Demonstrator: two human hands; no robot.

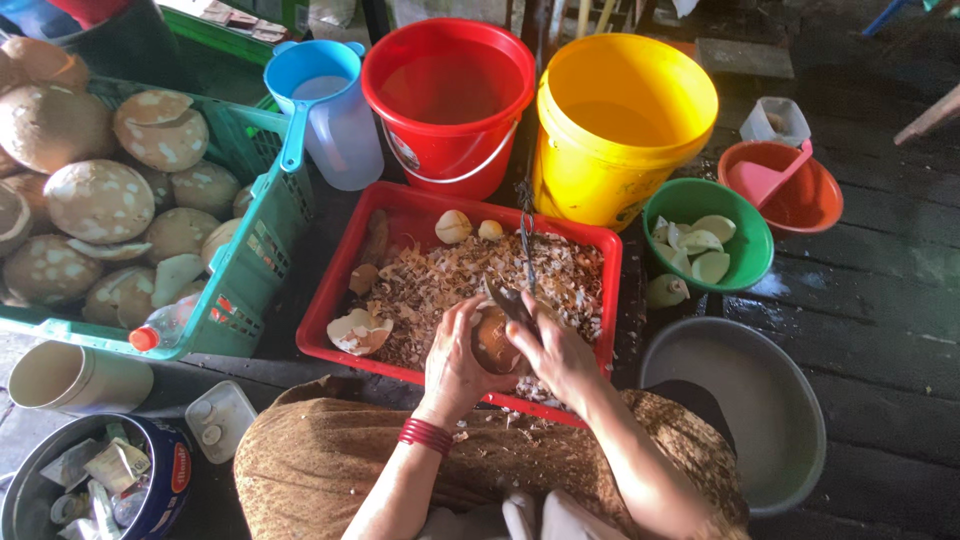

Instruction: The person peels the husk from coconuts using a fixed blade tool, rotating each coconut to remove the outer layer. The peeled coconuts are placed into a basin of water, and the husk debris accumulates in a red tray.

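My left hand [455,355] cups a brown coconut piece [493,345] over the near edge of a red tray [345,290]. My right hand [555,350] grips a knife [510,300] whose dark blade lies against the top of the piece. The tray holds a heap of brown shavings [470,280], several shell fragments and two pale peeled bits at its far side. Red bangles [425,435] sit on my left wrist.
A green crate [262,250] of coconut shells stands left. Behind the tray are a blue jug [325,100], a red bucket [450,95] and a yellow bucket [620,120]. A green bowl [750,250] of white pieces, an orange bowl [810,195] and a grey basin [760,410] lie right.
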